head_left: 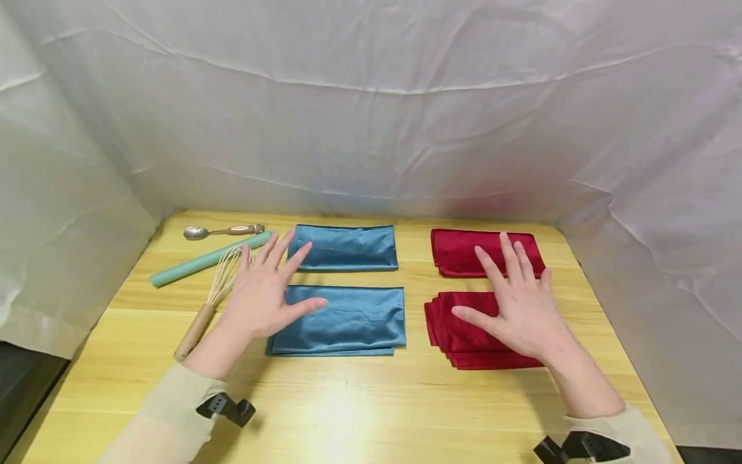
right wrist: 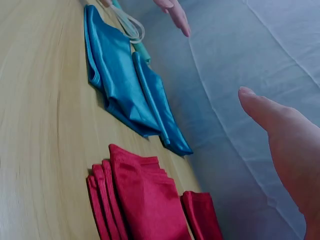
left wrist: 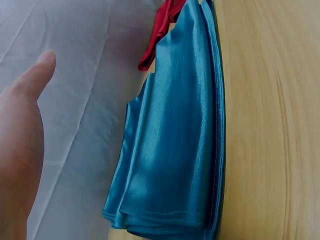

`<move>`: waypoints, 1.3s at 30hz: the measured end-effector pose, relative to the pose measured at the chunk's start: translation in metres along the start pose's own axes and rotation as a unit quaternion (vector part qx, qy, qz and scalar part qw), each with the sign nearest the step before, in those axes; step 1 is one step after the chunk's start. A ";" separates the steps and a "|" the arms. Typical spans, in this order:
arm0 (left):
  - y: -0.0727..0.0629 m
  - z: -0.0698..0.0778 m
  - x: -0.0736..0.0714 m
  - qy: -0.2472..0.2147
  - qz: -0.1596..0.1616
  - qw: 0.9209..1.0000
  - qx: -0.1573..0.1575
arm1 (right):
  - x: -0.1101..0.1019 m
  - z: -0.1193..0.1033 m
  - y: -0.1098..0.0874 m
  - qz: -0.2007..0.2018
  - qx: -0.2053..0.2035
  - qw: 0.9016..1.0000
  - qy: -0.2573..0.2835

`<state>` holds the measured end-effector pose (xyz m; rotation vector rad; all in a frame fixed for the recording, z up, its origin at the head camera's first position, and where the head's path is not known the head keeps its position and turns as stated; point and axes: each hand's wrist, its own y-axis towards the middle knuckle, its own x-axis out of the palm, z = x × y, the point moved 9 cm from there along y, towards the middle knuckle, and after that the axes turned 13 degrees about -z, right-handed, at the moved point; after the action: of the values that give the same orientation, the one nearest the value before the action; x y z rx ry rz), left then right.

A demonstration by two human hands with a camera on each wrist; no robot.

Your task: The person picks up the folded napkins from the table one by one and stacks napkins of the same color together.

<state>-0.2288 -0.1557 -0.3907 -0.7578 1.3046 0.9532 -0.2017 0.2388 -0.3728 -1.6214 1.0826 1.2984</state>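
My left hand [head_left: 261, 293] hovers with fingers spread between the whisk and the blue cloths, holding nothing. Beside it lie two folded blue satin cloths, a far one [head_left: 348, 248] and a near one [head_left: 353, 319]. On the right, my right hand [head_left: 524, 309], fingers also spread, hovers over two folded red satin cloths, a far one [head_left: 458, 251] and a near one [head_left: 464, 335]. It partly hides both from the head view. The left wrist view shows the near blue cloth [left wrist: 175, 135] close up; the right wrist view shows the near red cloth [right wrist: 145, 200] with its stacked layers.
At the left lie a metal spoon [head_left: 197, 232], a green rod [head_left: 197, 265] and a whisk [head_left: 197, 328] with a wooden handle. A pale fabric screen [head_left: 371, 129] stands round the back and sides of the wooden table [head_left: 348, 412].
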 end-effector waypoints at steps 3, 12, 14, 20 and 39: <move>-0.004 -0.003 -0.004 -0.015 0.016 1.000 -0.001 | -0.001 -0.004 0.001 0.004 -0.008 1.000 0.020; -0.012 -0.015 -0.007 -0.080 0.031 0.996 -0.011 | 0.001 -0.014 0.005 0.010 -0.032 0.995 0.093; -0.015 -0.018 -0.005 -0.099 0.028 0.995 -0.013 | 0.002 -0.016 0.006 0.010 -0.036 0.993 0.112; -0.021 -0.025 0.000 -0.149 0.025 0.988 -0.019 | 0.010 -0.021 0.010 -0.004 -0.042 0.984 0.171; -0.032 -0.050 0.030 -0.245 -0.006 0.968 -0.053 | 0.044 -0.025 0.025 -0.033 -0.091 0.945 0.313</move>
<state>-0.2218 -0.2095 -0.4293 -0.5618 0.8213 1.1222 -0.2116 0.2006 -0.4134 -2.2773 1.2820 0.8667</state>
